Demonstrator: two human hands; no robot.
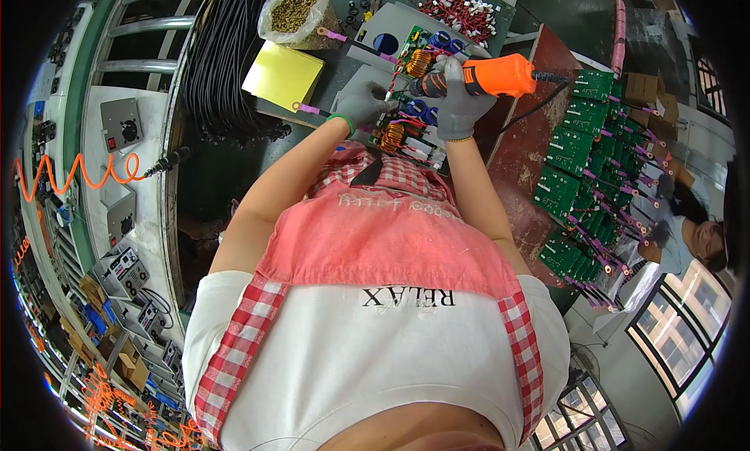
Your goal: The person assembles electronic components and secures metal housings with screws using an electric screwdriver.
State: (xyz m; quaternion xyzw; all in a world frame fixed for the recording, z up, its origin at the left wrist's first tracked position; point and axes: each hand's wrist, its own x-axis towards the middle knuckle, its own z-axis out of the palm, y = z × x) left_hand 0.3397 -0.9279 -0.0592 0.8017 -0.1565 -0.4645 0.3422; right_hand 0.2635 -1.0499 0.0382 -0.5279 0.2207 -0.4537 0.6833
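My right hand [461, 103], in a grey glove, is wrapped around an orange and black electric screwdriver [500, 75]. The tool lies nearly level, its black front end pointing left over the work. My left hand [362, 109], also gloved, has its fingertips pinched together beside a red and white wire [394, 84]; what they hold is too small to make out. Around the hands are a green circuit board [416, 43] with a copper coil [419, 62] and blue capacitors, and a second copper coil [392, 137] closer to me. A grey metal panel [383, 29] lies behind them.
Yellow sheets [283, 72], a bag of small brass-coloured parts [294, 9] and a black cable bundle [226, 60] lie left. Red-white wires [461, 12] are piled at the back. Several green boards [568, 150] with purple-sleeved leads stand right, near another person [695, 236].
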